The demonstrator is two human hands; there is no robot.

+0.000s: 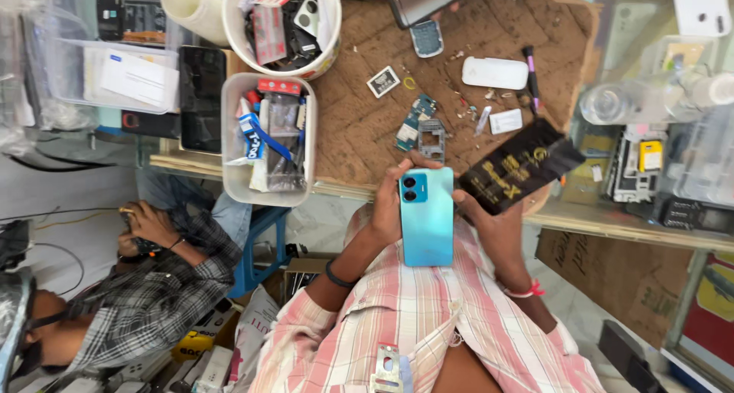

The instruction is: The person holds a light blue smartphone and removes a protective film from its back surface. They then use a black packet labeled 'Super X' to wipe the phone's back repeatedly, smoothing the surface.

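A blue phone (pixel 427 217) is held back side up, its two camera lenses at the top left, just in front of my pink checked shirt. My left hand (pixel 388 203) grips its left edge, with fingers curled over the top. My right hand (pixel 489 223) holds its right edge. A black packet with gold print (pixel 520 164) lies right above my right hand, half over the edge of the bench; I cannot tell whether the hand touches it.
On the brown work mat (pixel 367 133) lie a small circuit board (pixel 415 120), a grey frame part (pixel 432 139), a white oblong case (pixel 495 73) and a purple pen (pixel 531 76). Plastic tubs (pixel 267 137) of tools stand at left. A person in a grey checked shirt (pixel 145 293) sits at lower left.
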